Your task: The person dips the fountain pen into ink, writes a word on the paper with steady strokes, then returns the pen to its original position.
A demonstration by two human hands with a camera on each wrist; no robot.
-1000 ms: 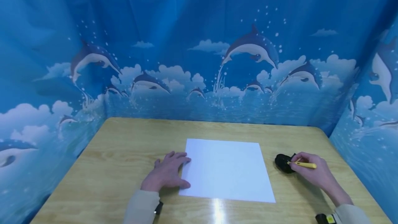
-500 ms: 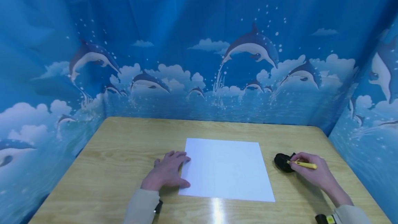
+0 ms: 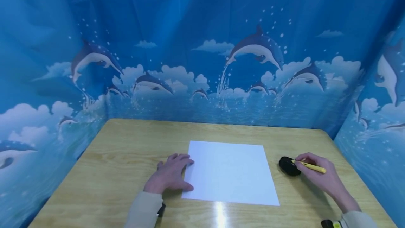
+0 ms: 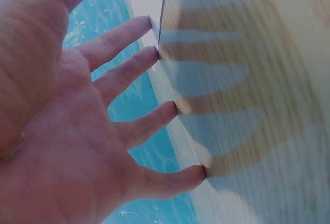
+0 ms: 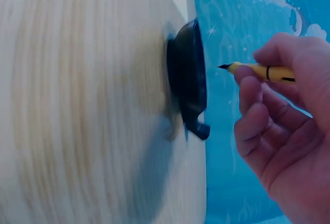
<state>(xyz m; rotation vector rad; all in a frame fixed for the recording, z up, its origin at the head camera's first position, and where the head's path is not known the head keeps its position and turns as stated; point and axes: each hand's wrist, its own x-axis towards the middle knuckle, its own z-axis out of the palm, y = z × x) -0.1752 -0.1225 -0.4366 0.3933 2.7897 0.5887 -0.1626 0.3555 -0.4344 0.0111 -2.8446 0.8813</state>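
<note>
A white sheet of paper lies flat on the wooden table. At its left edge my left hand rests with fingers spread, thumb and some fingertips on the sheet. In the left wrist view, other fingertips of that hand touch the wood. My right hand pinches a yellow fountain pen between thumb and fingers. Its dark nib points toward a small black dish and stands apart from it in the right wrist view. The dish has a short stub at one end.
The light wooden table has rounded far corners. A blue curtain printed with dolphins hangs behind it and along both sides. Light glares off the table's front edge below the paper.
My right hand has drawn the pen slightly up and back from the black dish, showing more of the dish. The left hand and the paper stay where they were.
</note>
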